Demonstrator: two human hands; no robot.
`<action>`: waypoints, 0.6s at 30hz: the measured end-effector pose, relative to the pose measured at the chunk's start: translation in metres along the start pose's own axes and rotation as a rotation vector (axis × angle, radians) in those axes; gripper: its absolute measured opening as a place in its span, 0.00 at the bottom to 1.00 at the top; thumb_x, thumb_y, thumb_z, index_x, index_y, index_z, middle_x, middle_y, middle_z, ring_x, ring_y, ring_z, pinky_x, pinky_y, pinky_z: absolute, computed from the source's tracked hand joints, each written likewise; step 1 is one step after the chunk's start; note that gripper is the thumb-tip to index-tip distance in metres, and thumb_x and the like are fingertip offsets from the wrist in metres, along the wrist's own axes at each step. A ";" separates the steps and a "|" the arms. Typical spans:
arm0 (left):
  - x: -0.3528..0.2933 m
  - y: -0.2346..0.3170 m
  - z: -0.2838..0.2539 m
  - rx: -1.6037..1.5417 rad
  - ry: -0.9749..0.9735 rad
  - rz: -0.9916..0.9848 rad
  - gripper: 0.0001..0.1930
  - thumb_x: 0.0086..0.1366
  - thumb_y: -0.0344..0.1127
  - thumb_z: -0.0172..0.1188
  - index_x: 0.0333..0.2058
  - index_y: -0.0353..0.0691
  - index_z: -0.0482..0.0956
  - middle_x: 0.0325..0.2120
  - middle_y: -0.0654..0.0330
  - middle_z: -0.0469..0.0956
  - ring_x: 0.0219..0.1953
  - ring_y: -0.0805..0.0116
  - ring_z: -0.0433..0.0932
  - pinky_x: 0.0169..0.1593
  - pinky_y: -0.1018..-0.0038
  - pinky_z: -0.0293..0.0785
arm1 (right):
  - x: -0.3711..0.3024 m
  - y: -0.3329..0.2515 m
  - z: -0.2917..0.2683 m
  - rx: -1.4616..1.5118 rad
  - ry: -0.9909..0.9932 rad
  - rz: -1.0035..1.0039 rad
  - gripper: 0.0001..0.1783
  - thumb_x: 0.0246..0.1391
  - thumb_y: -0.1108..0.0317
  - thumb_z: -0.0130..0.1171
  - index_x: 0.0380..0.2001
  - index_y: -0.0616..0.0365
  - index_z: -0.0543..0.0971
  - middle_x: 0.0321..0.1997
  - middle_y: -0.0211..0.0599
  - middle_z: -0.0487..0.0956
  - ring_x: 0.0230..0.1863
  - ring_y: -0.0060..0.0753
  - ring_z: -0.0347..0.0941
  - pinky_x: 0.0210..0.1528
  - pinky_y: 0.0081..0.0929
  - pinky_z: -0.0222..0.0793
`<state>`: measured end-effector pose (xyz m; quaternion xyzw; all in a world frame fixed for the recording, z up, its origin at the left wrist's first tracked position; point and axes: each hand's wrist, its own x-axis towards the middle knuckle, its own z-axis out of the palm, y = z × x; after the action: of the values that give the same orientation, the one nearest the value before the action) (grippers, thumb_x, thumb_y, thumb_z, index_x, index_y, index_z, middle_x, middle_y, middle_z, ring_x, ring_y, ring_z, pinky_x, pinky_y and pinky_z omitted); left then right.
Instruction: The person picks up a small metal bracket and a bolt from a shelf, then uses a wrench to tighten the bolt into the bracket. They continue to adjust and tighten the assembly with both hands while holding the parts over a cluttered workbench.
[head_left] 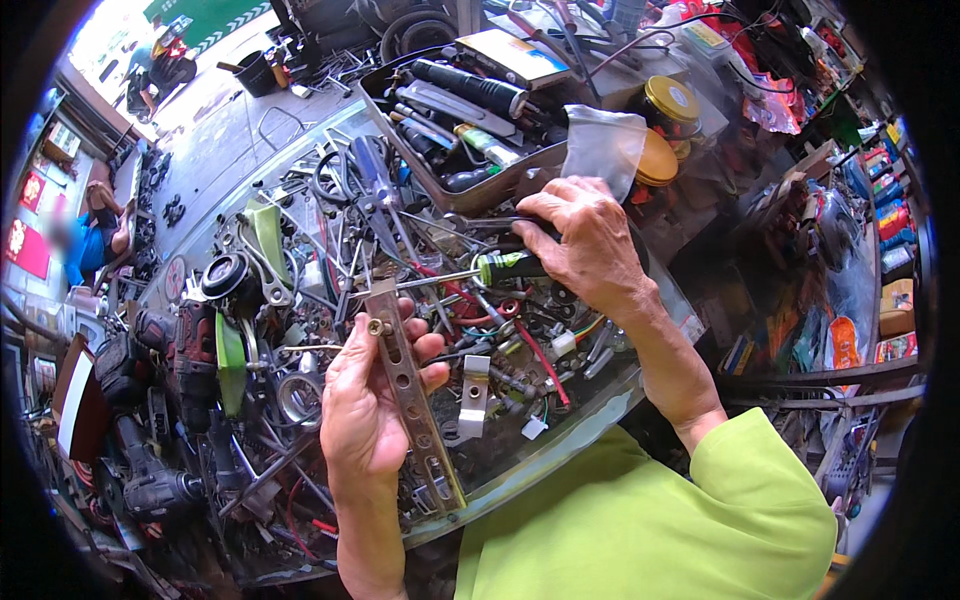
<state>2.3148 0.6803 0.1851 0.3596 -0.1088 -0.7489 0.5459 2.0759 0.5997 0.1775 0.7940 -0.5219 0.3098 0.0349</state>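
My left hand (362,405) is closed around a long, narrow metal bar (422,430) with a row of holes. The bar stands tilted, its upper end leaning away from me, and a brass-coloured screw or bush (376,327) sits near that end. In my right hand (592,245) is a screwdriver (508,266) with a green and black handle, gripped by the fingers. Its shaft points left and crosses at the bar's upper end; whether the two touch I cannot tell. Just right of the bar lies a small bent metal bracket (473,395) with a hole.
Loose screws, wires and tools cover the glass-topped table (560,440). A metal tray (440,195) of tools stands behind, beside jars with yellow lids (670,98). Cordless drills (190,355) lie at left. Other people are in the far left background.
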 end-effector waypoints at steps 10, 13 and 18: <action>-0.002 -0.016 0.009 0.325 -0.055 0.168 0.15 0.72 0.37 0.47 0.44 0.30 0.75 0.33 0.54 0.80 0.34 0.68 0.82 0.37 0.73 0.82 | -0.024 -0.073 0.005 0.644 0.139 -0.360 0.28 0.38 0.61 0.75 0.42 0.63 0.78 0.32 0.37 0.79 0.30 0.35 0.77 0.31 0.30 0.73; -0.005 -0.019 0.010 0.397 -0.080 0.199 0.14 0.71 0.35 0.50 0.44 0.29 0.76 0.33 0.57 0.80 0.33 0.74 0.80 0.38 0.74 0.82 | -0.025 -0.070 0.008 0.614 0.173 -0.440 0.18 0.41 0.67 0.73 0.36 0.62 0.79 0.28 0.38 0.79 0.24 0.34 0.76 0.23 0.28 0.72; -0.020 -0.008 0.025 0.512 -0.241 0.135 0.16 0.69 0.30 0.51 0.52 0.28 0.71 0.40 0.53 0.78 0.39 0.68 0.80 0.38 0.70 0.83 | -0.021 -0.061 0.002 0.660 0.216 -0.329 0.19 0.41 0.66 0.73 0.35 0.61 0.78 0.25 0.37 0.78 0.20 0.30 0.75 0.19 0.24 0.70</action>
<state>2.2954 0.6957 0.2065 0.3861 -0.3820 -0.6964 0.4691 2.1238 0.6433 0.1811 0.7986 -0.2528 0.5332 -0.1186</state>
